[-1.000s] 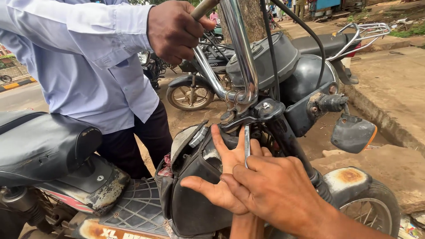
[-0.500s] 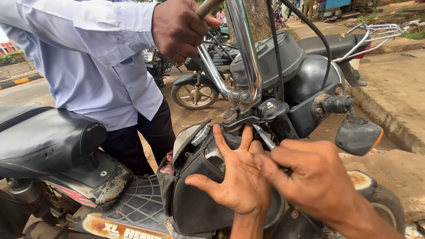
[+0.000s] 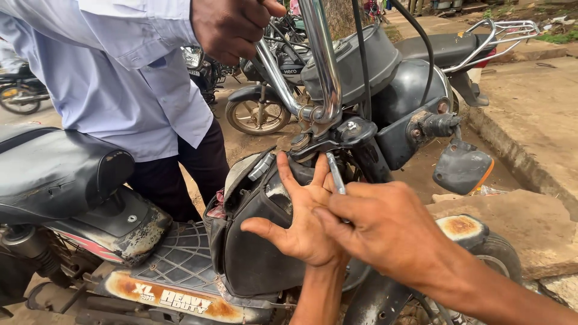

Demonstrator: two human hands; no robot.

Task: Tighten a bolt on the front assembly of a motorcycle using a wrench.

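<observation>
Moped steering head [image 3: 337,135] is the landmark here. Just below it, the right hand [image 3: 385,232] has its grip pinched shut on a thin metal tool [image 3: 335,173], maybe a small screwdriver or rod, can't tell which, with the tip pointing up toward the head. The left hand [image 3: 301,219] is flat open, fingers spread, palm pressed on the black front cover [image 3: 256,253] under the head, holding nothing.

The tool looks stiff, light and slick bare metal, so I'd guess low on the shaft is where to take it, as it's held now.

Another person in a light blue shirt [image 3: 120,84] stands on the far side of the head, one hand [image 3: 232,27] wrapped around the chrome handlebar [image 3: 319,57] above it.
</observation>
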